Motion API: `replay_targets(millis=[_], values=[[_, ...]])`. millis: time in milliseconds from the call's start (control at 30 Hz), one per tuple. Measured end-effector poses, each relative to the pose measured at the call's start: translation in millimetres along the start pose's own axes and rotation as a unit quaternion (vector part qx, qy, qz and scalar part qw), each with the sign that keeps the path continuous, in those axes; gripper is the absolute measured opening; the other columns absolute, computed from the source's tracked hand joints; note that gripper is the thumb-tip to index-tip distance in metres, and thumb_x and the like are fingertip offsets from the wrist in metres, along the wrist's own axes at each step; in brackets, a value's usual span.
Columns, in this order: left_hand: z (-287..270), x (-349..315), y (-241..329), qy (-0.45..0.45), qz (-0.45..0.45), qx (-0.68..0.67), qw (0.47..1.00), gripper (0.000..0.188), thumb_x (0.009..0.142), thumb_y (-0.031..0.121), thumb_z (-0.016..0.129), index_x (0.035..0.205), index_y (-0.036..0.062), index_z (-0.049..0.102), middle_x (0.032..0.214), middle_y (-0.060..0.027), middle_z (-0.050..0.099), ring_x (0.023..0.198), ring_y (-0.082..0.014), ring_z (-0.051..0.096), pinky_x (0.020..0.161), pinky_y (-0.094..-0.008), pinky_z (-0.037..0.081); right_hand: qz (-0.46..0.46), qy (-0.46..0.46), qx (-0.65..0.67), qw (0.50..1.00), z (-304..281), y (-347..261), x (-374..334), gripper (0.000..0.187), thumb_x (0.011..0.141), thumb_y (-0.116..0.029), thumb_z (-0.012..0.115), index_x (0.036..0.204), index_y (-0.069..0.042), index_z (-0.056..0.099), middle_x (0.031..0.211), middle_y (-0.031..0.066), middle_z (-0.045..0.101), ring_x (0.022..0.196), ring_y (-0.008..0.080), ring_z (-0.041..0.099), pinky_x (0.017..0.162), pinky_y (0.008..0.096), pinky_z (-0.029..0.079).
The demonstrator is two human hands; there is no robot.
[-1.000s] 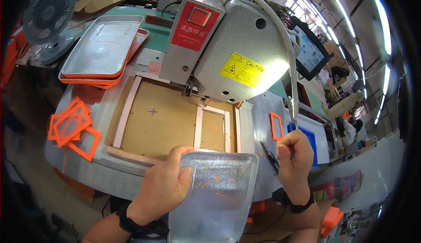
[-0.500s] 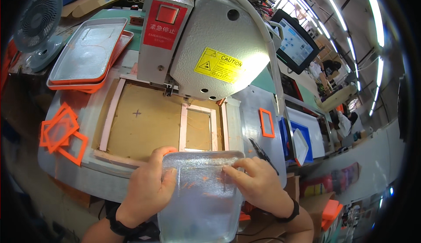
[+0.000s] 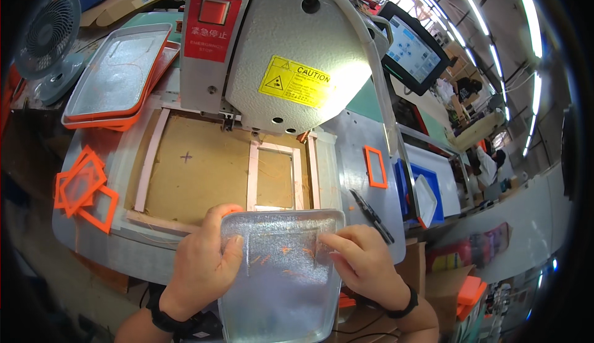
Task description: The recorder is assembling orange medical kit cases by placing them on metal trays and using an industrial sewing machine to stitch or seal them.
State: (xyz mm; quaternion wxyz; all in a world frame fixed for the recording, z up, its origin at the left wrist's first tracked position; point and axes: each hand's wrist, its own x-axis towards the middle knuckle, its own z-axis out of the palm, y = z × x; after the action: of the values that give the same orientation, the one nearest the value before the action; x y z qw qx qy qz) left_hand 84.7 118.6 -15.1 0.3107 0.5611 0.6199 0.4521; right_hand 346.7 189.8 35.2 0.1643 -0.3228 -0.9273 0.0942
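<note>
A translucent tray-shaped plastic panel (image 3: 278, 299) with rounded corners and a raised rim tilts toward me in front of the sewing machine. Its upper part carries a faint stitched outline, and small orange thread bits lie on it. My left hand (image 3: 207, 262) grips its left edge, thumb on the front face. Over the upper right part, my right hand (image 3: 365, 262) has thumb and fingertips drawn together in a pinch near the stitched line. What sits between those fingertips is too small to make out.
The sewing machine head (image 3: 291, 52) stands over a pink-edged template frame (image 3: 204, 163). Orange frames (image 3: 86, 185) lie left, another orange frame (image 3: 375, 166) right, near a black pen-like tool (image 3: 371, 216). Stacked orange-edged panels (image 3: 117, 73), a fan (image 3: 49, 39) and a screen (image 3: 413, 49) stand farther back.
The whole view has shifted slightly, the machine appearing farther left and higher. My right fingertips stay pinched near the panel's upper right, and my left hand keeps its grip.
</note>
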Motion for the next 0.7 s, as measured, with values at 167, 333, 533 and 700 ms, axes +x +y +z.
replay_targets(millis=[167,333,533,700], values=[[-0.7,1.4,3.4,-0.012,-0.013,0.006,1.0,0.038,0.09,0.008,0.059,0.127,0.0019,0.053,0.094,-0.0199,0.068,0.087,-0.0356,0.068,0.078,-0.0395,0.052,-0.041,-0.031,-0.049,0.997,2.5,1.1,-2.0,0.037,0.072,-0.001,0.071,0.108,-0.009,0.071,0.097,0.0039,0.064,0.083,0.0221,0.059,0.071,0.0356,0.041],[-1.0,-0.6,2.6,-0.002,-0.012,0.0,1.0,0.038,0.09,0.008,0.059,0.128,0.0022,0.053,0.097,-0.0203,0.068,0.089,-0.0357,0.068,0.08,-0.0394,0.052,-0.017,0.001,0.003,1.0,0.2,-1.3,-4.0,0.038,0.07,-0.002,0.071,0.106,-0.011,0.071,0.095,0.0029,0.063,0.084,0.0206,0.058,0.073,0.0356,0.039],[-1.3,0.8,3.0,-0.011,-0.012,0.002,1.0,0.038,0.09,0.008,0.059,0.127,0.0021,0.053,0.098,-0.0207,0.068,0.09,-0.0367,0.068,0.081,-0.0398,0.052,-0.037,-0.053,-0.051,0.997,-3.8,-3.8,-10.3,0.043,0.068,0.003,0.066,0.108,-0.013,0.073,0.099,0.0038,0.065,0.08,0.0215,0.056,0.072,0.0358,0.041],[-0.3,0.5,2.3,-0.005,-0.006,0.006,1.0,0.038,0.09,0.009,0.059,0.127,0.0019,0.053,0.097,-0.0217,0.068,0.088,-0.0374,0.068,0.078,-0.0403,0.052,-0.031,0.0,-0.063,0.998,5.0,-2.6,-6.7,0.045,0.069,0.005,0.064,0.11,-0.013,0.073,0.098,0.0024,0.065,0.078,0.0211,0.057,0.07,0.0351,0.041]])
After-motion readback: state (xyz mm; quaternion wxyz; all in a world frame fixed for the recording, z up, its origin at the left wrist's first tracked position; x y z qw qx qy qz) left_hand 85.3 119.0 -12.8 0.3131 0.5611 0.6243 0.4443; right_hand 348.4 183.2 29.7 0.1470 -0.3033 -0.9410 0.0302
